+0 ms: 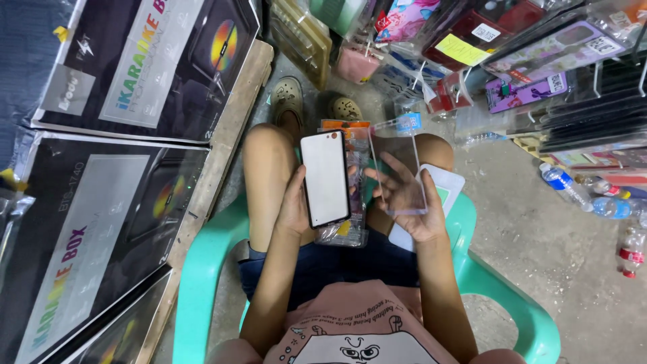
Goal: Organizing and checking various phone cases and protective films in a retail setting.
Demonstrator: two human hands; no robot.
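While the left hand [294, 205] grips the blank-screened phone [325, 178] upright over the lap, the right hand [412, 202], at its three o'clock, pinches a clear glass protector [397, 165], not yet laid on.

This is a small shop selling phone accessories. Just beyond the fingers [387, 176], racks of packaged phone cases [539, 54] hang on hooks. To the left of the fingers, large speaker boxes [114, 168] lean in a row. The seat is a green plastic chair [202, 283] on a bare concrete floor [539, 236], with water bottles [593, 202] off to the right.
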